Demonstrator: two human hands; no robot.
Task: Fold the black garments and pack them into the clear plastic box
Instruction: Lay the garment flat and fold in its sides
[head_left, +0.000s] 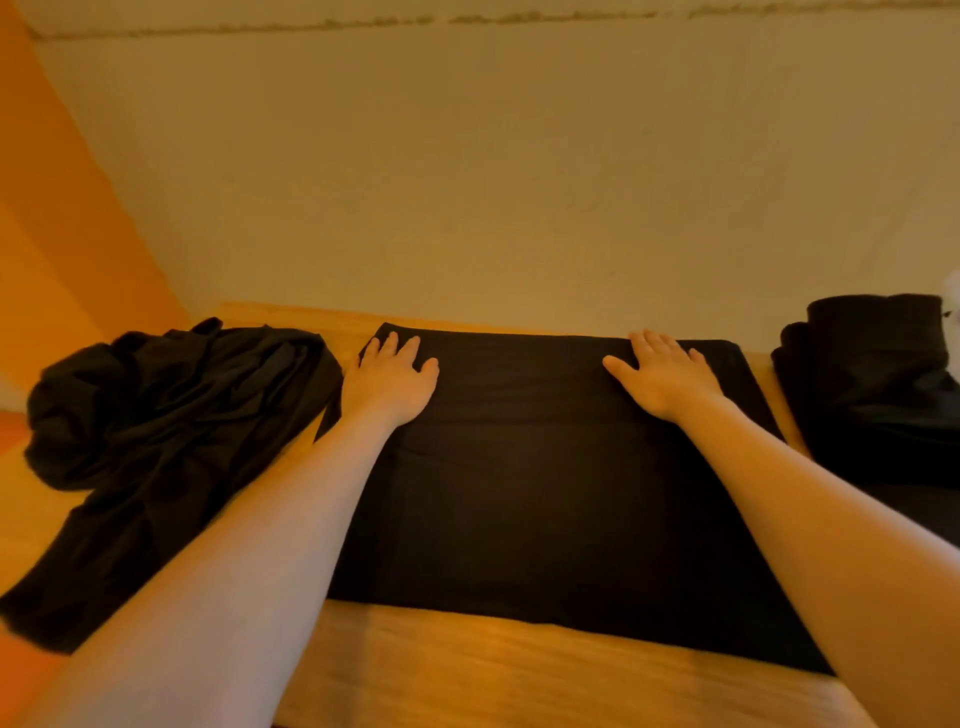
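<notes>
While left hand (392, 376) and right hand (662, 376) press flat, fingers spread, on folded black garment (545, 493) | crumpled black garment (156, 415) left | dark folded stack (878, 384) cut off right

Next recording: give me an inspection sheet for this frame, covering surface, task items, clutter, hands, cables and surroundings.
Surface: wooden table, bare at the near edge.
Job's things: flat black garment spread in the centre; crumpled black garment at the left; folded black stack at the right edge. Clear plastic box: cannot be made out.
Clutter: nothing seen.
Hands: left hand and right hand lie palm-down, fingers spread, on the far edge of the flat garment.
Cables: nothing seen.
Surroundings: pale wall behind the table; orange panel at the left.
</notes>
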